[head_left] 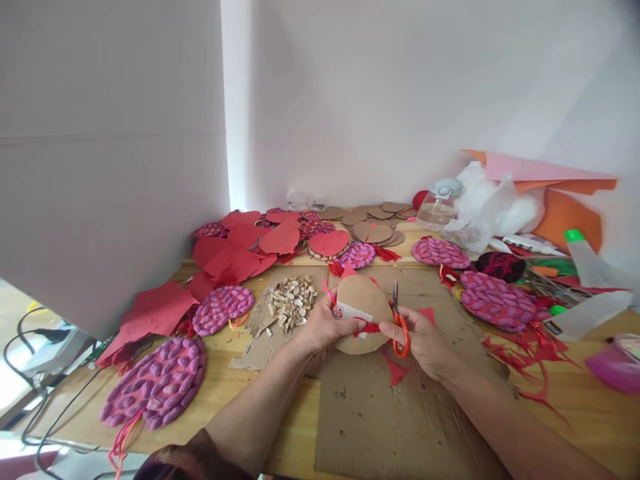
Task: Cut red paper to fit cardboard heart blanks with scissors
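Note:
My left hand (325,327) is closed on a brown cardboard heart (361,300) with red paper under it, held just above the table. My right hand (425,343) grips orange-handled scissors (399,320), blades pointing up beside the heart's right edge. Red paper scraps (395,370) lie below the heart on a flat cardboard sheet (390,413).
Pink shell-covered hearts (157,383) (223,310) (495,300) lie around. A pile of pale shells (291,303) sits left of my hands. Red paper hearts (240,250) and cardboard hearts (373,230) fill the back. Glue bottles (590,263), plastic bags and orange paper stand right. Wall close behind.

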{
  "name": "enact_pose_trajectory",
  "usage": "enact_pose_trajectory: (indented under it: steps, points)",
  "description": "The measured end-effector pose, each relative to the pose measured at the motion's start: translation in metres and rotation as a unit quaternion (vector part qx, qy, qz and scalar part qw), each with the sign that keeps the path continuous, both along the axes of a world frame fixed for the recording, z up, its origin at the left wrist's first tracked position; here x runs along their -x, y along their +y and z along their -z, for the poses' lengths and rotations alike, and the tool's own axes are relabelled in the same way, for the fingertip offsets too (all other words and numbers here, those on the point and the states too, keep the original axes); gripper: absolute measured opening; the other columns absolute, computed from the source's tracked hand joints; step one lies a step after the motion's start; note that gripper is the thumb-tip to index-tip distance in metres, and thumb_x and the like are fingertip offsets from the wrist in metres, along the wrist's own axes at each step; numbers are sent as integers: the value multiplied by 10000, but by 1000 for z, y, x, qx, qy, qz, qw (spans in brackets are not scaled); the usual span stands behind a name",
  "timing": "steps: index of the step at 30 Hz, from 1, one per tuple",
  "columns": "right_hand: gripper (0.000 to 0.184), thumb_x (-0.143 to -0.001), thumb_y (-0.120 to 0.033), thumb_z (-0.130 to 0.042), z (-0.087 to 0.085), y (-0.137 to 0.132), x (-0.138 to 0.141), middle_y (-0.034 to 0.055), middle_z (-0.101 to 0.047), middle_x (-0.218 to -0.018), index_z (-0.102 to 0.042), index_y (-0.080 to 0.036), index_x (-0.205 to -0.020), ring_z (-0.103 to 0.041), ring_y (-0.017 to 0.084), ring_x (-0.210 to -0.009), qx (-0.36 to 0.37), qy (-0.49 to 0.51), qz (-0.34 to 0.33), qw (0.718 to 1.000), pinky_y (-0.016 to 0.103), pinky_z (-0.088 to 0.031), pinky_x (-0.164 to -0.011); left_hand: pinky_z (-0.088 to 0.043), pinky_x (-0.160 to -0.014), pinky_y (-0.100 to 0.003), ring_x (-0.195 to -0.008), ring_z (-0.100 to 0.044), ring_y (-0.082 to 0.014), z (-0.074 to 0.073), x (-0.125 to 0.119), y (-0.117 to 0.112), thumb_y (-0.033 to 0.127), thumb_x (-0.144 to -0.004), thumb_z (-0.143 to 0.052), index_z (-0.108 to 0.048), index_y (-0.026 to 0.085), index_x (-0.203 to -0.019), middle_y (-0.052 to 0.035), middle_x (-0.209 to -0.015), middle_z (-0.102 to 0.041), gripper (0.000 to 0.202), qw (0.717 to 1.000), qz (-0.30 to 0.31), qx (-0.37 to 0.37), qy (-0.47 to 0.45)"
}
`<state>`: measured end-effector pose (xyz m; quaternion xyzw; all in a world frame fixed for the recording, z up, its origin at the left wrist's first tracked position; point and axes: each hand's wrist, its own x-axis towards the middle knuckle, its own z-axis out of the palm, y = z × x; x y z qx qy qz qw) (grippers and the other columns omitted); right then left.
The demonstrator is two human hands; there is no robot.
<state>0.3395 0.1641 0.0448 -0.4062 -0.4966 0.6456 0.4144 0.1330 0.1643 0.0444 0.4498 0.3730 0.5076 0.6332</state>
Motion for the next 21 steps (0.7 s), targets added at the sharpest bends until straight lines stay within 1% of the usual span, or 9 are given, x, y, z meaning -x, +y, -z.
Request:
enact_pose_trajectory:
  steps: [3, 5, 7, 10, 13, 16, 18, 19, 21]
  points:
    - [435, -547, -390, -949, -3, -1, -1, -16, -700, -721, -711, -201, -859, -477, 83, -520, 19, 2, 7, 1000, 223, -395, -499, -570, -701, -289, -767, -695, -179, 0, 1, 1, 209, -578, -914, -610, 149, -1154, -69, -971, -751, 655, 1000, 7, -9, -9]
    - [431, -539, -367, -955, -4, -2, -1, -24, -693, -705, -714, -203, -856, -487, 84, -527, 21, 1, 6, 1000, 219, -394, -499, -566, -696, -286, -763, -696, -179, 1, 1, 1, 215, -579, -913, -618, 161, -1153, -60, -965, -755, 647, 1000, 11, -11, -10]
    - [430, -548, -362, -952, -4, -2, 0, -20, -702, -712, -717, -208, -873, -541, 106, -569, 19, 4, 1, 1000, 234, -442, -549, -563, -705, -292, -771, -700, -185, 2, 1, 1, 220, -572, -916, -621, 171, -1166, -58, -971, -759, 665, 1000, 11, -8, -9]
    - [430, -579, -372, -939, -1, 0, 0, 5, -738, -784, -715, -215, -911, -644, 166, -707, 14, 7, -8, 1000, 280, -512, -668, -559, -737, -306, -783, -706, -197, 5, 1, 2, 227, -563, -919, -635, 168, -1166, -67, -967, -763, 670, 1000, 7, 4, -11]
    - [418, -611, -377, -924, 3, 1, -1, 26, -761, -858, -712, -219, -935, -688, 209, -830, 11, 4, -11, 1000, 310, -534, -736, -552, -758, -311, -773, -705, -192, 3, 0, 0, 236, -562, -920, -649, 159, -1163, -87, -986, -766, 664, 999, 10, 19, -24]
    - [397, -641, -365, -910, 5, 2, -2, 30, -772, -904, -712, -225, -954, -700, 219, -894, 9, 6, -10, 1000, 309, -536, -760, -546, -779, -319, -786, -706, -199, -3, -2, -3, 262, -565, -924, -655, 148, -1159, -109, -1013, -763, 663, 998, 10, 31, -44]
    - [383, -651, -354, -905, 5, 1, -2, 31, -776, -923, -715, -224, -957, -702, 219, -907, 8, 5, -6, 1000, 304, -536, -762, -543, -758, -315, -764, -702, -199, -7, -4, -4, 320, -586, -921, -672, 141, -1107, -104, -965, -762, 605, 998, 4, 34, -58]
    - [381, -650, -351, -904, 5, 1, -2, 33, -778, -927, -717, -221, -956, -703, 219, -903, 8, 5, -3, 1000, 303, -538, -760, -538, -730, -300, -730, -692, -187, -8, -5, -3, 360, -596, -917, -683, 141, -1058, -89, -911, -759, 562, 997, -9, 38, -66]
    - [378, -648, -351, -903, 5, 2, -3, 35, -780, -920, -722, -215, -951, -706, 216, -869, 9, 7, 10, 1000, 308, -543, -751, -509, -644, -256, -634, -648, -151, -9, -5, 0, 476, -607, -896, -687, 143, -917, -44, -758, -721, 500, 993, -61, 56, -87]
